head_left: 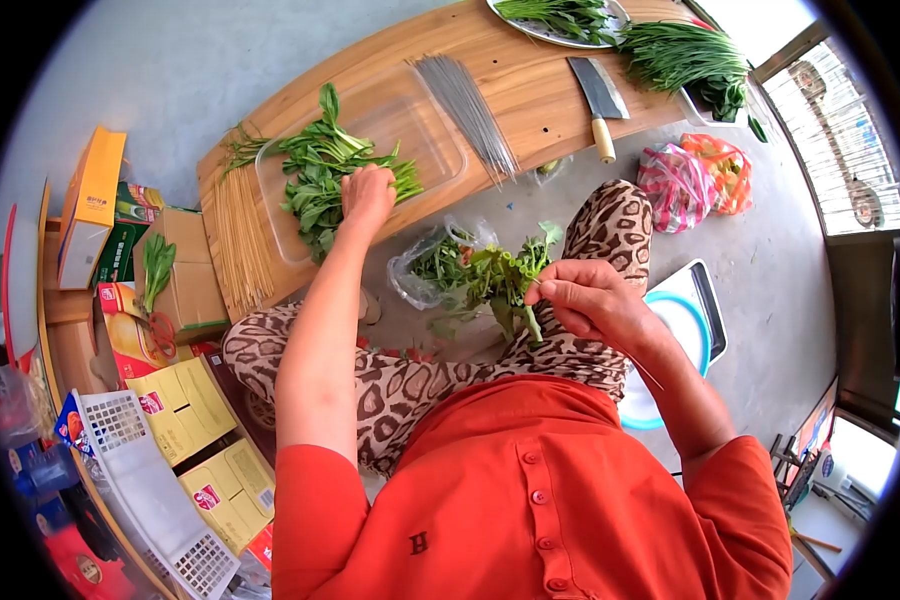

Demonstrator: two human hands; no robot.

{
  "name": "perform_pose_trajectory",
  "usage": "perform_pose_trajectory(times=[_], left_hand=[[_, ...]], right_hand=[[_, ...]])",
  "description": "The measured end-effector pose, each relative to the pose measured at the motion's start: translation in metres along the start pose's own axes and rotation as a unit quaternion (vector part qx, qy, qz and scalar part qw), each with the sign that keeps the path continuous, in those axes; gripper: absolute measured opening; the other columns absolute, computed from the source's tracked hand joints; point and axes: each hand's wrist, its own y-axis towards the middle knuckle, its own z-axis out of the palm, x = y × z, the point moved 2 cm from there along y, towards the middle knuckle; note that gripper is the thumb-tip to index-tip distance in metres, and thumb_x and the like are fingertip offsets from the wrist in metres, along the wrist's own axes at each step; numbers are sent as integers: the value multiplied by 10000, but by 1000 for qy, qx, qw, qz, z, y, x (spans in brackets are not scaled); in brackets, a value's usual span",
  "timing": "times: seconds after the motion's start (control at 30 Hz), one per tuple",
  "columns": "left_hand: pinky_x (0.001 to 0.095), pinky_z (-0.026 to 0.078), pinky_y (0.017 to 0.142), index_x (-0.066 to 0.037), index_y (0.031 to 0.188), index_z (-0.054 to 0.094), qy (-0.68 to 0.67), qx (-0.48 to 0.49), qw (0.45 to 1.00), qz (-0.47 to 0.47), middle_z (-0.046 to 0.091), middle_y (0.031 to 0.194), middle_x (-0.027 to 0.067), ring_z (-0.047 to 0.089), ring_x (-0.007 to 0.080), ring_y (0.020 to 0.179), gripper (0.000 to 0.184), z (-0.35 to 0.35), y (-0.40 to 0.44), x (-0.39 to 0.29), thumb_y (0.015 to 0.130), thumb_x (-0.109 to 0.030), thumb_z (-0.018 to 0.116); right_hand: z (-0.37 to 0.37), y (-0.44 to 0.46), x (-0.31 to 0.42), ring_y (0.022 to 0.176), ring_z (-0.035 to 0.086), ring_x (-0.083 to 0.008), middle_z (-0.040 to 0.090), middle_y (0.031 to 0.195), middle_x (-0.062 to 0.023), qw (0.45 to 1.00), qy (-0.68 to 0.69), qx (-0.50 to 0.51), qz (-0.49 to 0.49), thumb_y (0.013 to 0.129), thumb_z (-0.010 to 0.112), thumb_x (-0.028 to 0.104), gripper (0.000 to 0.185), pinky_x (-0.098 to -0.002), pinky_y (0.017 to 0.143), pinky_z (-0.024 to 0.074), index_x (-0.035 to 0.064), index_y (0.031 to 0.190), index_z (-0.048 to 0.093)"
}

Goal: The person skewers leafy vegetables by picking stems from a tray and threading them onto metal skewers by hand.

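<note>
My left hand (368,197) reaches into a clear plastic tub (448,150) on the wooden table. Its fingers are closed on the leafy greens (315,195) piled there, with the fingertips partly hidden. Above my lap, my right hand (588,298) pinches a thin metal skewer (646,371), whose rear end sticks out past my wrist. A bunch of leafy greens (500,278) is threaded on the skewer in front of my fingers. Below the table edge, a clear plastic bag (410,275) with more greens lies close to that bunch.
On the table (370,50) lie metal skewers (465,110), bamboo skewers (235,240) and a cleaver (600,95), its handle over the edge. Long greens (680,55) sit at the right end. Plastic bags (680,185) and a blue-rimmed basin (705,335) are on the floor; boxes (185,410) stand left.
</note>
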Motion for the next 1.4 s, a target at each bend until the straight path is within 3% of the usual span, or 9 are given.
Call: perform_pose_trajectory(times=[0.17, 0.23, 0.3, 0.43, 0.5, 0.57, 0.63, 0.87, 1.4], left_hand=[[368, 469, 664, -75, 885, 657, -316, -17, 941, -121, 655, 780, 113, 628, 261, 721, 120, -19, 6, 24, 835, -172, 607], [334, 483, 676, -40, 1000, 654, -391, -107, 911, -82, 661, 815, 138, 635, 257, 731, 183, -35, 7, 34, 865, -132, 572], [339, 488, 693, -24, 1046, 644, -297, -271, 915, -26, 668, 831, 142, 646, 245, 757, 209, -68, 6, 37, 875, -116, 567], [326, 489, 678, -37, 1102, 618, -228, -293, 928, -29, 679, 834, 120, 642, 204, 725, 231, -130, -5, 33, 889, -103, 558], [283, 480, 645, -36, 1091, 603, -297, -301, 902, -82, 685, 819, 77, 602, 134, 670, 206, -152, -6, 33, 897, -91, 557], [200, 435, 658, 16, 1064, 559, -481, -310, 816, -84, 676, 867, 50, 516, 65, 692, 183, -176, -10, 36, 910, -83, 556], [224, 436, 630, 16, 1040, 557, -631, -257, 728, -71, 647, 884, 70, 513, 89, 681, 158, -194, -24, 34, 913, -79, 557], [224, 380, 540, -17, 992, 595, -847, -105, 515, -77, 578, 802, 16, 488, 94, 621, 156, -180, -84, -10, 866, -106, 620], [226, 367, 562, -7, 1069, 637, -825, -119, 541, -109, 615, 858, 17, 490, 89, 640, 237, -187, -128, -39, 918, -186, 599]], right_hand=[[2, 5, 2, 407, 303, -28, 373, 487, 53, 1000, 5, 7, -2, 975, 489, 216, 245, -199, 391, 214, 18, 972, 632], [4, 9, 5, 409, 306, -29, 372, 487, 53, 1000, 1, 15, -7, 975, 489, 217, 245, -200, 392, 214, 18, 972, 631], [6, 9, 11, 412, 307, -31, 373, 492, 52, 1000, -6, 18, -21, 976, 489, 218, 245, -200, 392, 214, 17, 972, 629], [13, 16, 14, 416, 301, -30, 377, 499, 51, 1000, 5, 18, -22, 976, 495, 216, 240, -200, 392, 208, 16, 972, 628], [20, 18, 20, 397, 290, -27, 374, 487, 55, 998, -35, 22, -41, 976, 501, 241, 254, -206, 382, 200, 19, 956, 624], [25, 17, 23, 396, 286, -27, 372, 486, 56, 998, -46, 23, -48, 974, 504, 242, 256, -202, 384, 198, 18, 952, 624], [31, 15, 29, 405, 290, -24, 367, 492, 63, 997, -43, 22, -51, 974, 503, 236, 253, -201, 392, 193, 14, 959, 624], [57, 16, 49, 416, 288, -18, 360, 506, 74, 995, -37, 21, -90, 974, 505, 220, 238, -201, 399, 182, 13, 966, 622], [96, 20, 57, 424, 295, -17, 361, 509, 78, 989, -63, 65, -117, 975, 501, 218, 241, -199, 408, 198, 9, 976, 620]])
